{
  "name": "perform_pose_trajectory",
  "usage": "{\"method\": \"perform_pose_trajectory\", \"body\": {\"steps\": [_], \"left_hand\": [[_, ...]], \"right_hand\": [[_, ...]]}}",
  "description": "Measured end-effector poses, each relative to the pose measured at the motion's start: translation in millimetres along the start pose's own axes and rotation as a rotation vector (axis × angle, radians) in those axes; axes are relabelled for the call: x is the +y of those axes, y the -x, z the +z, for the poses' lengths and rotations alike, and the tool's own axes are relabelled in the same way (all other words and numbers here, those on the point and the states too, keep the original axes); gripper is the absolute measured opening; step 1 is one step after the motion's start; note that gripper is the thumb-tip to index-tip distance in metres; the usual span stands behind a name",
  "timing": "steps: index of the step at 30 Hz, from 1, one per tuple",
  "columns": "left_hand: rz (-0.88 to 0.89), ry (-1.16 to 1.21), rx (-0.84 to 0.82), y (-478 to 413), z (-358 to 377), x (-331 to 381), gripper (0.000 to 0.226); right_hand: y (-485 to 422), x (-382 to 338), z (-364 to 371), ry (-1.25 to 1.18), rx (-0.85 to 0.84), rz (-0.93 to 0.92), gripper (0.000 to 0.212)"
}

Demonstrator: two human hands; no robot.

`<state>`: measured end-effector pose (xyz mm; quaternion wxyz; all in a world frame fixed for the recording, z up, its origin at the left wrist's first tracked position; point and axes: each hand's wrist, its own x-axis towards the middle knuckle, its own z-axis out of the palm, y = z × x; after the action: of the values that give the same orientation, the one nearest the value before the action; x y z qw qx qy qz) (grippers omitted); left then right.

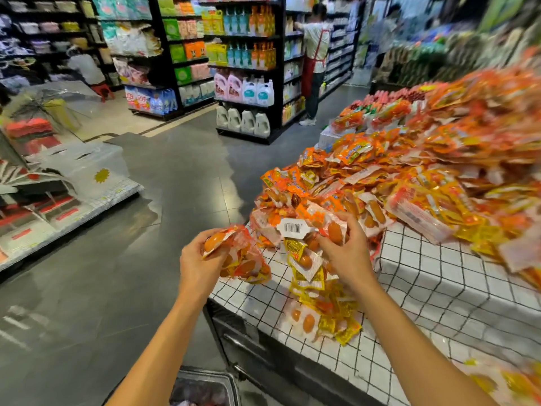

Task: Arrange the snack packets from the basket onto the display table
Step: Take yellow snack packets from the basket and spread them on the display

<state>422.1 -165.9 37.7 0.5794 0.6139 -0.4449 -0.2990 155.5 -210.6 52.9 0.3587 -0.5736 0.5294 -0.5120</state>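
- Dark shelves (248,92) of detergent jugs and bottles stand across the grey floor (175,177).
- A person in a red apron (314,54) faces a shelf.
- A clear umbrella (49,104) sits open near a red stool (103,90).

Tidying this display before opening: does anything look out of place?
Yes. A loose trail of packets straggles from the heap down to the table's near edge, scattered rather than stacked.

Left forearm (164,341), right forearm (409,332) bare, reaching forward from bottom edge. Left hand (196,260) back to camera, fingers curled round packet bunch (246,262). Right hand (349,254) near it, about level, fingers and thumb gripping packet (335,232).
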Motion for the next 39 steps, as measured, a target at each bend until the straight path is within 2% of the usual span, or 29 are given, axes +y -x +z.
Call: {"method": "perform_pose_trajectory", "body": {"steps": [6, 9, 13, 16, 19, 24, 29, 33, 39], "left_hand": [[0.058, 0.046, -0.177, 14.5, 18.5, 4.5, 0.025], [0.123, 0.072, -0.297, 34.4, 39.0, 14.6, 0.028], [0.13, 0.109, -0.453, 66.3, 77.1, 28.1, 0.026], [0.102, 0.113, -0.575, 95.7, 113.7, 33.4, 0.018], [0.148, 0.097, -0.72, 131.9, 151.6, 41.2, 0.021], [0.241, 0.06, -0.949, 215.7, 212.5, 56.3, 0.026], [0.201, 0.106, -1.091, 323.6, 258.3, 70.8, 0.026], [0.205, 0.153, -1.186, 408.8, 285.0, 82.8, 0.023], [0.236, 0.11, -1.339, 512.4, 320.9, 93.6, 0.024]], "right_hand": [[52.2, -7.0, -43.2, 0.088, 0.222, 0.083, 0.045], [84.0, -11.5, -71.5, 0.117, 0.342, 0.128, 0.042], [131.3, -8.7, -116.1, 0.132, 0.468, 0.184, 0.039], [174.5, -2.0, -155.1, 0.118, 0.584, 0.239, 0.048], [222.4, 2.6, -197.9, 0.128, 0.692, 0.233, 0.041], [318.8, 11.2, -270.4, 0.172, 0.896, 0.284, 0.048], [422.9, 14.0, -337.5, 0.222, 1.084, 0.362, 0.041], [497.0, 16.9, -386.2, 0.25, 1.172, 0.403, 0.035], [579.7, 24.7, -443.7, 0.266, 1.306, 0.464, 0.042]]}}
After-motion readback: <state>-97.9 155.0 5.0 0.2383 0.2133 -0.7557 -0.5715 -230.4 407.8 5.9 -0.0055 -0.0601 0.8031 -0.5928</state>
